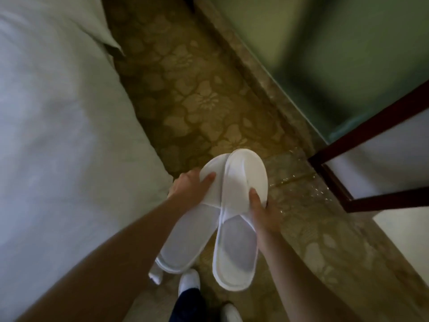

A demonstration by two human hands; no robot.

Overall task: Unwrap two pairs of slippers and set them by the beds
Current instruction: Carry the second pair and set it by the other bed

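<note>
Both hands, left (190, 189) and right (262, 210), hold white slippers (236, 228) above patterned carpet (197, 101) beside the bed (58, 135).

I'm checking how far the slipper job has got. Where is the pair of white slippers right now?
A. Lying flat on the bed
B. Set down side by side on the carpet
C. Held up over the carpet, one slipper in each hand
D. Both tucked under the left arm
C: the left hand grips the left slipper and the right hand grips the right slipper, both held above the patterned carpet beside the bed.
</note>
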